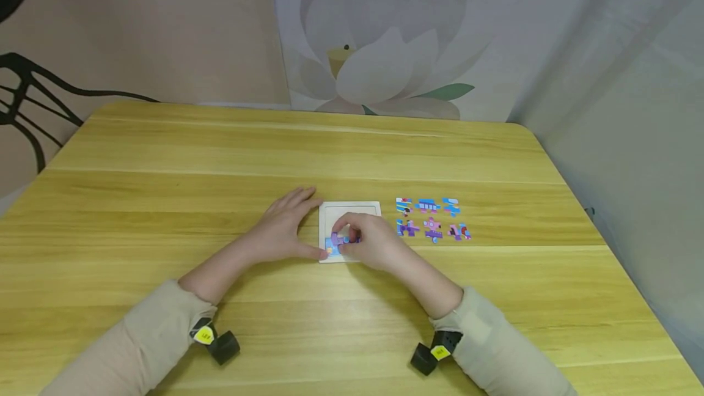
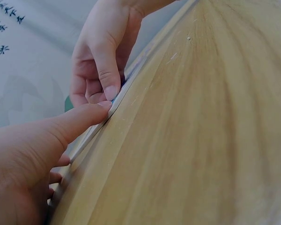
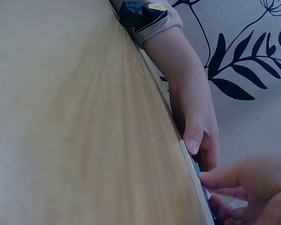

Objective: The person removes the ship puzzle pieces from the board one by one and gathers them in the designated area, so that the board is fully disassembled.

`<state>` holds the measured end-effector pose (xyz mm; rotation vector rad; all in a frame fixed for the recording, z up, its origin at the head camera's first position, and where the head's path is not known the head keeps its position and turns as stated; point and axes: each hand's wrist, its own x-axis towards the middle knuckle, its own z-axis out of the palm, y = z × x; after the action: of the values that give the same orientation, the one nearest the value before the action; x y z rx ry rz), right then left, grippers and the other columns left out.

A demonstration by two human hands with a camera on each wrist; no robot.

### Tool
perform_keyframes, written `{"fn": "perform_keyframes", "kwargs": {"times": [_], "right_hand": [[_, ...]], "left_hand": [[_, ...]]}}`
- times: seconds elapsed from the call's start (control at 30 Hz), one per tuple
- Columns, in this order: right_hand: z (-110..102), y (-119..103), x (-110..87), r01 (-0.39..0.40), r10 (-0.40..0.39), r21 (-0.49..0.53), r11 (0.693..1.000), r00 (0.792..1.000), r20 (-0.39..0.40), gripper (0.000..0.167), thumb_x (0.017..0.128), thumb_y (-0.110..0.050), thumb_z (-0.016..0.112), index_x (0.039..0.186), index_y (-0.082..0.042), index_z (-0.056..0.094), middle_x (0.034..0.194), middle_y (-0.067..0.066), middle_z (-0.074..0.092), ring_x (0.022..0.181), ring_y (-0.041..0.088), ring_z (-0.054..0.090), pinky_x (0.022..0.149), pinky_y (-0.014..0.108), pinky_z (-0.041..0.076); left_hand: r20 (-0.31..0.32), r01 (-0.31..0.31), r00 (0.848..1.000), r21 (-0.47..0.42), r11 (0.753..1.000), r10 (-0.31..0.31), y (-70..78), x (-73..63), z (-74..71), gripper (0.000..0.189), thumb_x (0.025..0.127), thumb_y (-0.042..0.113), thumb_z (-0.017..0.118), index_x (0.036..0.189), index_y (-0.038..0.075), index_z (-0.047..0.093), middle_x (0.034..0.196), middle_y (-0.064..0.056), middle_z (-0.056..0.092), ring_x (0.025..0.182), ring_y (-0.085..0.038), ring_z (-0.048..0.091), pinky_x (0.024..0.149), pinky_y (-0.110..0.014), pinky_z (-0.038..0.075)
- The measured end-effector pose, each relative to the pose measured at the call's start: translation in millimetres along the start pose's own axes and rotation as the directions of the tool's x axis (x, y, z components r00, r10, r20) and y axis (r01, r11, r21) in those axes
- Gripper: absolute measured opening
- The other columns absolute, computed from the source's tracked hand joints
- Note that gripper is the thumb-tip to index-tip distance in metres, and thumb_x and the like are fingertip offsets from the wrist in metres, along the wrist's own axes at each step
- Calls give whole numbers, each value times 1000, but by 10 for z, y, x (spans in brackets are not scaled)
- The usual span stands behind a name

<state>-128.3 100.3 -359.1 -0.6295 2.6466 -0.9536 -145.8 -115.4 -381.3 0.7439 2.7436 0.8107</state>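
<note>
A square white puzzle tray (image 1: 349,206) lies flat on the wooden table in the head view. Inside its lower left part are a light blue jigsaw piece (image 1: 332,249) and a purple jigsaw piece (image 1: 337,238). My right hand (image 1: 375,242) pinches the purple piece with thumb and index finger, covering part of it and the tray's right side. At the tray's left edge rests my left hand (image 1: 283,229), its fingers extended and its thumb touching the lower left corner. The left wrist view shows the left thumb (image 2: 84,121) at the rim, close to the right fingertips.
Several loose jigsaw pieces (image 1: 432,223) lie in two rows right of the tray. The wooden table (image 1: 308,329) extends around both arms. A black chair (image 1: 24,87) stands beyond its left edge, and a curtain with a flower print (image 1: 379,47) hangs behind.
</note>
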Motion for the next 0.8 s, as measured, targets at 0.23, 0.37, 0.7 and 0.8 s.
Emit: {"fn": "perform_keyframes", "kwargs": {"times": [0.23, 0.37, 0.7, 0.8], "right_hand": [[11, -3, -8, 3, -3, 13, 1000, 1000, -14, 22, 83, -7, 74, 102, -14, 66, 73, -3, 53, 64, 13, 47, 61, 28, 41], [14, 4, -22, 5, -4, 26, 1000, 1000, -24, 22, 83, -7, 73, 103, -14, 66, 78, -2, 53, 67, 14, 48, 62, 29, 42], [29, 19, -57, 23, -20, 63, 998, 999, -49, 24, 83, -6, 73, 104, -15, 64, 84, -1, 54, 69, 15, 48, 62, 29, 43], [36, 35, -57, 44, -40, 73, 996, 998, -52, 27, 83, -4, 72, 105, -15, 62, 82, -2, 55, 66, 13, 49, 60, 28, 43]], "left_hand": [[2, 5, 1000, 0, 1000, -5, 6, 0, -5, 109, 66, 63, 77, 149, 8, 33, 158, -13, 13, 144, -34, 4, 111, -59, 7], [3, 3, 1000, 0, 1000, -3, 16, 0, -8, 109, 66, 63, 77, 149, 7, 33, 158, -13, 14, 144, -34, 4, 111, -59, 7], [4, 7, 1000, -1, 1000, -7, 15, -5, -11, 110, 66, 64, 76, 149, 7, 33, 158, -13, 14, 144, -34, 4, 111, -59, 6], [5, 5, 1000, -3, 1000, -5, 15, -9, -16, 110, 66, 65, 76, 149, 7, 32, 158, -13, 14, 144, -35, 4, 111, -60, 6]]}}
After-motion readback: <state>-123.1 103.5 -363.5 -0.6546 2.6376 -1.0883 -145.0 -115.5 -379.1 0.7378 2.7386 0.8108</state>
